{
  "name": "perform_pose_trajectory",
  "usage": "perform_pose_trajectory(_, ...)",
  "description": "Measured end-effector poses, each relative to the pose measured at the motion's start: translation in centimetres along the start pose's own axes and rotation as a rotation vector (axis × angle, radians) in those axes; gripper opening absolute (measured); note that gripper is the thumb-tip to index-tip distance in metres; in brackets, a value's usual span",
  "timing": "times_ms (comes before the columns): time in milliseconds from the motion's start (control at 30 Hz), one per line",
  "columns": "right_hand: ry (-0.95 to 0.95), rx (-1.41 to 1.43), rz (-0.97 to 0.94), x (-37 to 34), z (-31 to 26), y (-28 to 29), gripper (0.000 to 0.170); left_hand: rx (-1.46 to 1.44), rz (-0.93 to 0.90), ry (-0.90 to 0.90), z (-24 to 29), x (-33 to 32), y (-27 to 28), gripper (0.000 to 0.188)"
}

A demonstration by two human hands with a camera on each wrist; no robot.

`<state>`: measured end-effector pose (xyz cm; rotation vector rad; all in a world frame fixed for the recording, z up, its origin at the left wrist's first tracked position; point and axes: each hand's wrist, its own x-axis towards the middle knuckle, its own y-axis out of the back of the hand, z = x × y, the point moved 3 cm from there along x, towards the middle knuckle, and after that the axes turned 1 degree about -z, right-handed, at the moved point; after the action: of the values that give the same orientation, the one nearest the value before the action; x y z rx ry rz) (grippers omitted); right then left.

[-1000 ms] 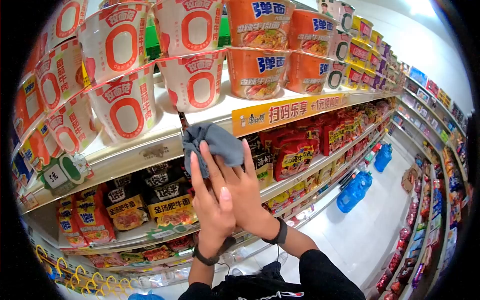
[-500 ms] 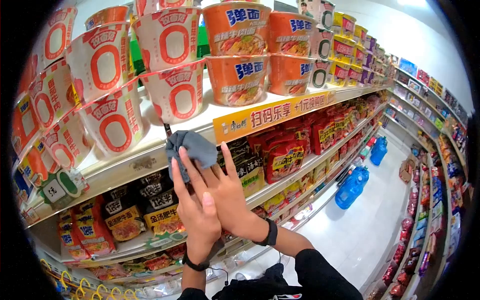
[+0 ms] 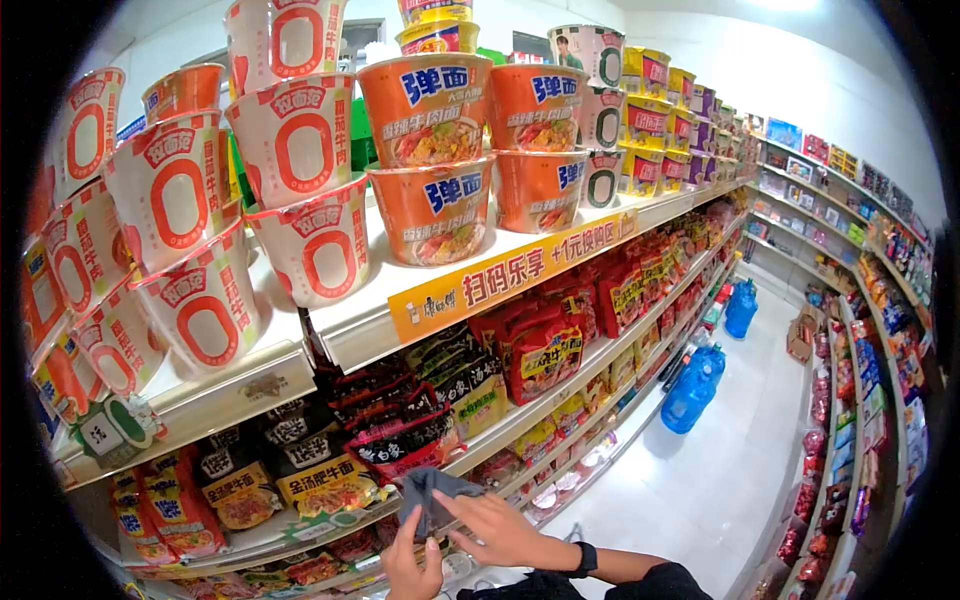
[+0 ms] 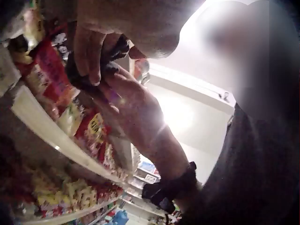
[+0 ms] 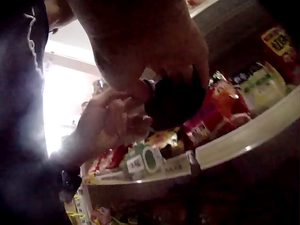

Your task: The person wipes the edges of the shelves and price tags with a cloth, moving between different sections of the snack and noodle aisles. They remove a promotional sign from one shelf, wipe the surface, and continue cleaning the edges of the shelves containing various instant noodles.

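Observation:
A crumpled grey cloth is held between my two hands, low in front of the shelves in the head view. My left hand pinches its lower left side with fingers pointing up. From the right, my right hand grips the cloth's right side, fingers pointing left. In the left wrist view the cloth shows dark between the left hand and the right hand. The right wrist view has the dark bunched cloth under the right hand, with the left hand beside it.
White and orange noodle tubs stand stacked on the top shelf, above a yellow sign strip. Packets of noodles fill the shelf below. Blue water jugs stand on the aisle floor; more shelves line the right side.
Both hands have come down and away from the top shelf edge with the cloth, drawing back toward the body. Earlier the hands overlapped on the cloth; now they are apart at its two sides.

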<state>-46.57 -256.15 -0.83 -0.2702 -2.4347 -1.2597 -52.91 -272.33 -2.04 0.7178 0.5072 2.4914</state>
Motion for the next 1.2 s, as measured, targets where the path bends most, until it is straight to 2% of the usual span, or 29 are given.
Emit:
perform_pose_trajectory(67, -0.005, 0.021, 0.023, -2.2, 2.9, -1.9, 0.054, 0.031, -0.149, 0.223, -4.0, -2.2, -0.7, 0.045)
perform_pose_trajectory(100, -0.01, 0.035, 0.026, -3.1, 3.6, -2.5, 0.049, 0.17, -0.071, 0.004, -5.2, -2.9, -1.2, 0.047)
perform_pose_trajectory(167, -0.173, 0.11, -0.013, -4.2, 3.9, -2.6, 0.042, 0.133, 0.062, -0.134, -7.0, -4.0, -1.6, 0.037)
perform_pose_trajectory(200, -0.2, 0.149, 0.016, -4.6, 4.2, -3.2, 0.041, 0.103, 0.106, -0.018, -6.6, -4.2, -1.4, 0.028)
perform_pose_trajectory(233, -0.227, 0.186, 0.042, -4.9, 4.6, -3.8, 0.04, 0.109, 0.124, -0.057, -5.6, -3.7, -1.0, 0.026)
perform_pose_trajectory(267, -0.32, 0.245, 0.069, -5.1, 4.6, -4.1, 0.037, 0.047, 0.118, 0.013, -5.2, -3.4, -0.7, 0.025)
perform_pose_trajectory(367, -0.42, 0.235, 0.153, -5.2, 5.3, -4.9, 0.028, -0.132, 0.167, 0.178, -6.1, -3.8, -0.7, 0.026)
perform_pose_trajectory(400, -0.522, 0.317, 0.124, -5.3, 5.5, -4.9, 0.028, -0.173, 0.123, 0.239, -6.2, -3.8, -0.3, 0.027)
perform_pose_trajectory(467, -0.698, 0.451, 0.094, -5.5, 5.8, -4.7, 0.027, -0.317, 0.16, 0.299, -7.6, -4.3, -0.7, 0.026)
perform_pose_trajectory(533, -0.688, 0.652, 0.206, -6.1, 6.9, -5.8, 0.023, -0.468, 0.198, 0.327, -8.4, -4.4, -1.4, 0.026)
perform_pose_trajectory(567, -0.688, 0.77, 0.242, -6.3, 7.4, -6.2, 0.022, -0.421, 0.194, 0.308, -9.2, -4.5, -1.8, 0.026)
perform_pose_trajectory(600, -0.794, 0.798, 0.161, -6.3, 7.7, -6.1, 0.025, -0.373, 0.187, 0.291, -9.6, -4.5, -2.0, 0.026)
perform_pose_trajectory(633, -0.759, 0.921, 0.211, -6.1, 7.7, -6.4, 0.029, -0.324, 0.178, 0.276, -9.6, -4.6, -1.9, 0.027)
perform_pose_trajectory(667, -0.681, 0.987, 0.261, -5.7, 7.6, -6.6, 0.031, -0.407, 0.156, 0.3, -9.2, -4.6, -2.2, 0.029)
perform_pose_trajectory(700, -0.597, 1.051, 0.316, -5.1, 7.6, -6.7, 0.033, -0.327, 0.119, 0.297, -8.5, -4.3, -2.2, 0.03)
perform_pose_trajectory(767, -0.617, 1.091, 0.29, -3.7, 6.3, -5.8, 0.039, -0.17, 0.04, 0.278, -7.6, -3.6, -2.4, 0.035)
perform_pose_trajectory(800, -0.629, 1.109, 0.28, -3.2, 5.9, -5.5, 0.042, -0.142, 0.057, 0.288, -8.0, -3.3, -2.8, 0.042)
perform_pose_trajectory(900, -0.342, 0.529, 0.154, -1.8, 5.2, -6.2, 0.049, 0.086, -0.017, 0.093, -7.4, -1.3, -3.6, 0.047)
perform_pose_trajectory(933, -0.217, 0.398, 0.147, -1.3, 4.7, -6.6, 0.053, 0.094, -0.087, 0.108, -7.2, -0.7, -3.8, 0.051)
perform_pose_trajectory(1033, -0.156, 0.351, 0.042, -0.1, 3.5, -8.0, 0.052, 0.102, -0.01, 0.059, -7.8, -0.2, -4.2, 0.05)
perform_pose_trajectory(1067, -0.091, 0.214, 0.096, -0.1, 3.4, -8.9, 0.054, 0.057, 0.031, 0.113, -8.2, -0.2, -4.4, 0.052)
perform_pose_trajectory(1167, -0.065, 0.265, 0.047, 0.4, 3.8, -10.3, 0.056, -0.065, -0.004, 0.396, -10.7, -1.1, -5.0, 0.053)
perform_pose_trajectory(1200, -0.033, 0.187, 0.113, 0.4, 4.0, -10.9, 0.056, -0.089, -0.006, 0.418, -10.7, -1.2, -4.9, 0.052)
